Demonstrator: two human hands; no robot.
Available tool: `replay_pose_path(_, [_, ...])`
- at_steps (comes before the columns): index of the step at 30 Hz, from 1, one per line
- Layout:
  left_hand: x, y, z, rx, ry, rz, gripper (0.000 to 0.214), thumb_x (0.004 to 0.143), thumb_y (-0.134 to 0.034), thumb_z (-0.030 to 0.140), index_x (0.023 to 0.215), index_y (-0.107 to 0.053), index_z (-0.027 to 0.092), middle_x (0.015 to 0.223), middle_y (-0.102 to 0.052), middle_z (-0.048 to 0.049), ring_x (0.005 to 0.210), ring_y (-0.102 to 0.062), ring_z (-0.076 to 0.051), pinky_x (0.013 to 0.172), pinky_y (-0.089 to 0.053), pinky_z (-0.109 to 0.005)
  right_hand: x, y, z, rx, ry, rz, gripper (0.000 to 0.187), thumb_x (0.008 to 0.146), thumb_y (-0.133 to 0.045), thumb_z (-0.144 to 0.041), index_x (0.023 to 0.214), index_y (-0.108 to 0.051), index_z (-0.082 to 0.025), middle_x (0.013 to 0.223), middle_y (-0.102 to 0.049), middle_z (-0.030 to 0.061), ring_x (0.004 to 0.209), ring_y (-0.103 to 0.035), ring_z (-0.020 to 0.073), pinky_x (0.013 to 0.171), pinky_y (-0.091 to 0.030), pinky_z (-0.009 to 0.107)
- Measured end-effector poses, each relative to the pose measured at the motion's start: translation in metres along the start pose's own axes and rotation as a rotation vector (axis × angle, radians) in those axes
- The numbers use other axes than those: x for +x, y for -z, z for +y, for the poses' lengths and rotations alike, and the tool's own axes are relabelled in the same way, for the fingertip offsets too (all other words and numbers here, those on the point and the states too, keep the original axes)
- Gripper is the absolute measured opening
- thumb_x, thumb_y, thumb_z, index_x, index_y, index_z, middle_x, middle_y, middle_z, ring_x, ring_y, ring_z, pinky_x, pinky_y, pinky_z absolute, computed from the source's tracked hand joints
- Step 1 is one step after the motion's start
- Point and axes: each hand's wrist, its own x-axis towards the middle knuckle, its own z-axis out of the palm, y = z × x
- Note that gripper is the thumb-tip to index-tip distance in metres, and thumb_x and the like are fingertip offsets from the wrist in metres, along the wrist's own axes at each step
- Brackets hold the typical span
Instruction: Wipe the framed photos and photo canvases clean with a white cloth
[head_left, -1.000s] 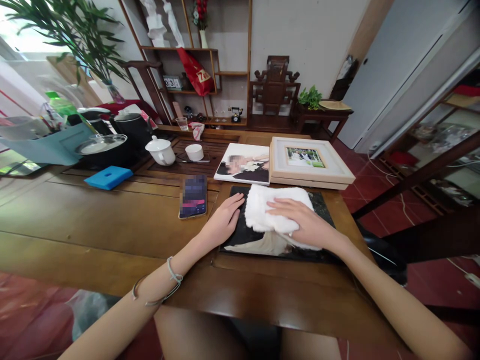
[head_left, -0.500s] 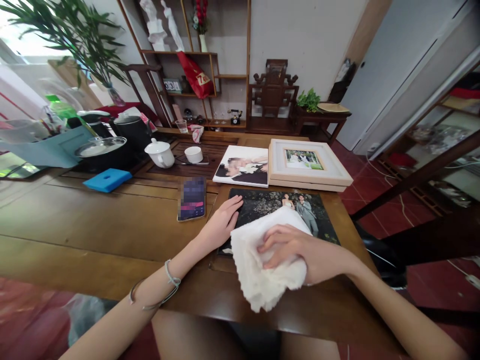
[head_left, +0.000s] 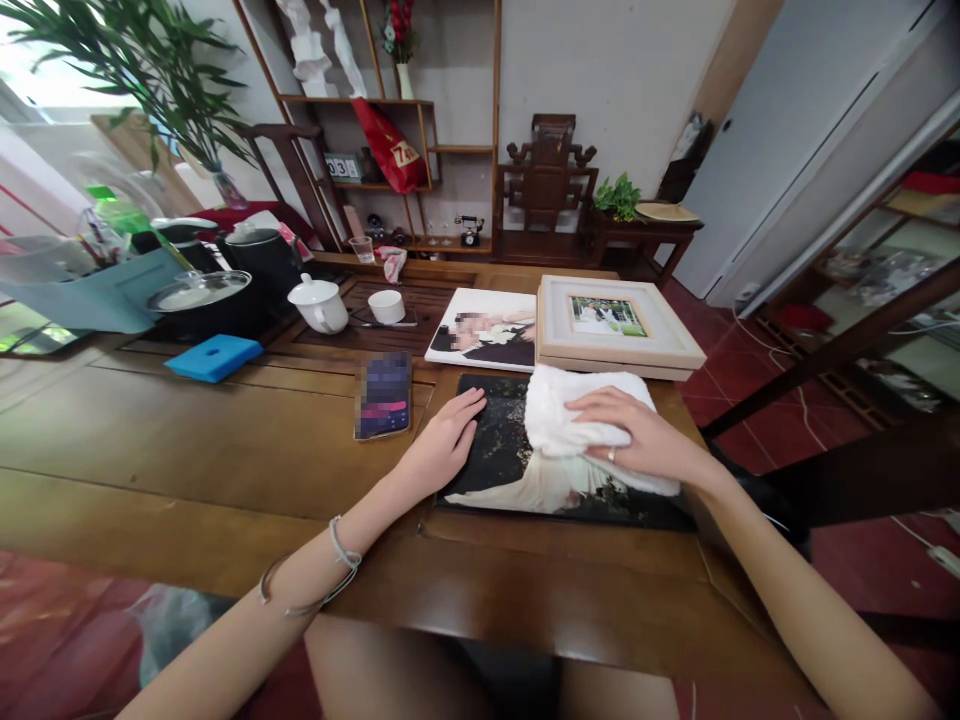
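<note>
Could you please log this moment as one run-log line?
left hand: at left edge of dark photo panel | right hand: on white cloth over panel | left of panel: phone | behind panel: framed picture

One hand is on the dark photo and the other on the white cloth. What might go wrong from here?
1. The cloth under the right hand lies very close to the stacked frames; a farther push might nudge them.
2. The left hand rests on the photo; if it lifts, wiping might drag the photo toward the table's right edge.
</note>
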Motion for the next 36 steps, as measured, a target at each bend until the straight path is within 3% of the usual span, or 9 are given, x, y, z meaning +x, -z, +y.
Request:
replay_pose_path(4, [0.0,-0.001,-0.001,0.004,0.006,-0.005,0.041,0.097,-0.036,0.023,0.13,-0.057,0.012,0.144,-0.051,-0.0145,0.137,-0.044,-0.025,0.116,-0.036,-0.049,-0.004,0.0,-0.042,0.173,0.172,-0.329,0.027,0.073,-0.077,-0.023,0.1,-0.074,-0.026,0.118,-0.067,0.0056,0.115,-0.056,0.0232,0.102,-0.042,0.042])
replay_pose_path(7, [0.001,0.0,-0.001,-0.003,0.0,-0.015,0.04,0.097,-0.036,0.023,0.13,-0.057,0.012,0.144,-0.051,-0.0146,0.138,-0.044,-0.025,0.115,-0.037,-0.049,-0.002,-0.01,-0.062,0.273,0.221,-0.409,0.032,0.074,-0.077,-0.02,0.104,-0.073,-0.026,0.117,-0.067,0.0053,0.114,-0.057,0.0214,0.102,-0.042,0.039])
replay_pose_path(13, [0.002,0.001,0.0,0.007,-0.001,-0.024,0.042,0.097,-0.035,0.022,0.13,-0.057,0.009,0.144,-0.051,-0.0159,0.138,-0.043,-0.025,0.117,-0.035,-0.049,0.01,-0.022,-0.025,0.111,0.032,-0.06,0.035,0.082,-0.07,-0.031,0.116,-0.068,-0.025,0.128,-0.064,0.0086,0.121,-0.054,0.0271,0.106,-0.04,0.049])
replay_pose_path(16, [0.001,0.001,0.001,-0.003,0.006,-0.014,0.041,0.097,-0.036,0.023,0.131,-0.057,0.011,0.144,-0.051,-0.0148,0.137,-0.044,-0.026,0.117,-0.035,-0.049,0.008,-0.014,0.002,-0.05,-0.154,0.155,0.041,0.084,-0.066,-0.033,0.123,-0.064,-0.022,0.127,-0.064,0.0117,0.121,-0.054,0.031,0.105,-0.04,0.053])
replay_pose_path(18, [0.001,0.001,0.001,-0.009,0.008,-0.013,0.041,0.097,-0.036,0.023,0.13,-0.057,0.012,0.144,-0.051,-0.0145,0.137,-0.044,-0.026,0.117,-0.035,-0.05,0.003,-0.004,0.011,-0.089,-0.189,0.17,0.04,0.083,-0.065,-0.032,0.122,-0.064,-0.021,0.126,-0.065,0.012,0.12,-0.055,0.0324,0.103,-0.041,0.054])
replay_pose_path(25, [0.001,0.0,-0.001,0.001,0.004,-0.013,0.042,0.097,-0.036,0.023,0.13,-0.057,0.009,0.144,-0.051,-0.0159,0.137,-0.044,-0.025,0.117,-0.035,-0.048,-0.01,0.013,-0.029,0.231,0.121,-0.375,0.024,0.072,-0.077,-0.023,0.095,-0.074,-0.026,0.119,-0.064,0.0041,0.113,-0.058,0.0231,0.102,-0.043,0.04])
replay_pose_path(28, [0.001,0.0,-0.001,-0.004,-0.004,-0.009,0.042,0.097,-0.036,0.023,0.13,-0.058,0.009,0.143,-0.052,-0.0162,0.137,-0.044,-0.026,0.117,-0.035,-0.049,-0.005,0.001,-0.048,0.33,0.201,-0.456,0.026,0.072,-0.078,-0.02,0.097,-0.075,-0.026,0.118,-0.065,0.0038,0.112,-0.058,0.0206,0.102,-0.041,0.037])
replay_pose_path(31, [0.001,0.001,0.0,0.003,-0.006,-0.018,0.042,0.097,-0.036,0.023,0.13,-0.057,0.008,0.143,-0.051,-0.0169,0.137,-0.044,-0.026,0.117,-0.035,-0.049,0.003,-0.008,-0.043,0.316,0.165,-0.38,0.031,0.076,-0.077,-0.024,0.106,-0.072,-0.026,0.123,-0.065,0.0043,0.117,-0.056,0.0217,0.105,-0.039,0.039])
replay_pose_path(36, [0.001,0.001,0.0,0.006,-0.006,-0.02,0.042,0.097,-0.035,0.024,0.13,-0.057,0.009,0.144,-0.051,-0.0161,0.137,-0.044,-0.025,0.116,-0.035,-0.05,0.006,-0.006,0.0,0.088,-0.108,0.02,0.043,0.083,-0.068,-0.036,0.125,-0.062,-0.026,0.131,-0.062,0.0076,0.124,-0.052,0.0275,0.108,-0.036,0.049])
